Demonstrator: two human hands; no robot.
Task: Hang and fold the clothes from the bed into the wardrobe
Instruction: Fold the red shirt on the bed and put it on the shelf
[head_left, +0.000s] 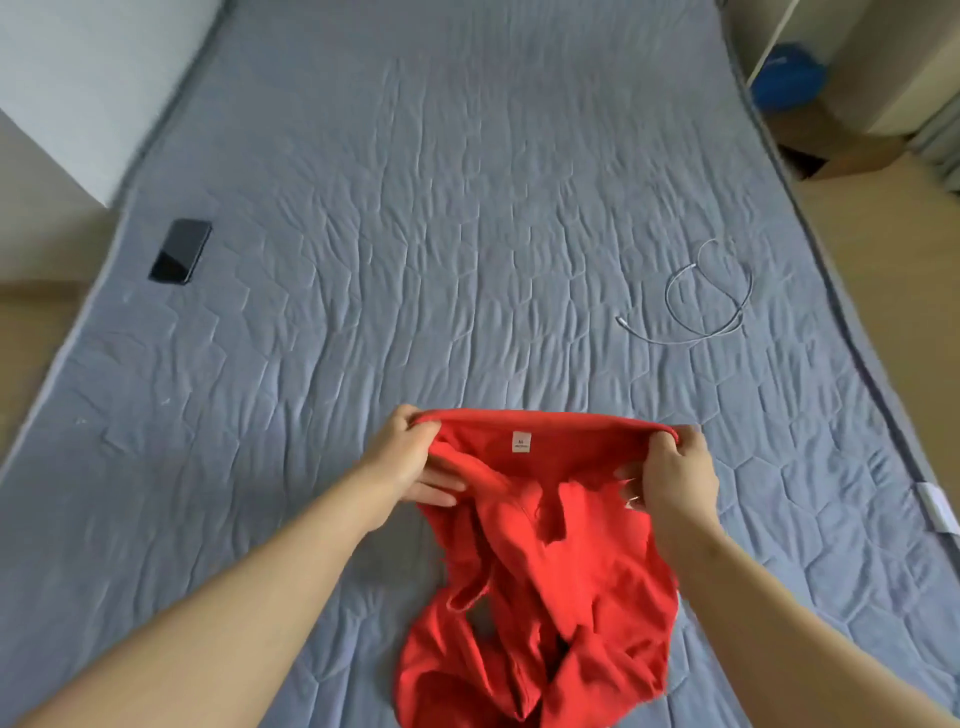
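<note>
One red garment (545, 571), head view: I hold it up by its top edge over the near part of the bed (415, 156).
- My left hand (410, 462) pinches the left end of that edge, thumb on top and fingers under the cloth.
- My right hand (670, 478) grips the right end, fingers curled round the hem.
- The edge is stretched taut between the two hands.
- One small white label (521, 441) is sewn inside, just below the middle of the edge.
- The rest of the cloth hangs crumpled and twisted, and its lower folds bunch down toward the cover (260, 415) close to me.

Surface: the cover is a grey-blue quilt, stitched in a honeycomb pattern and lightly wrinkled.
- One dark phone (181, 252) lies near the left edge, well apart from the garment.
- One thin white cable (701, 296) lies loosely coiled toward the right.
- One white tag (940, 506) sits at the right edge of the cover.

Room:
- The floor (883, 249) is pale wood on both sides of the bed.
- A white cabinet (78, 78) stands at far left.
- A round blue object (787, 78) sits at far right; I cannot tell what it is.
</note>
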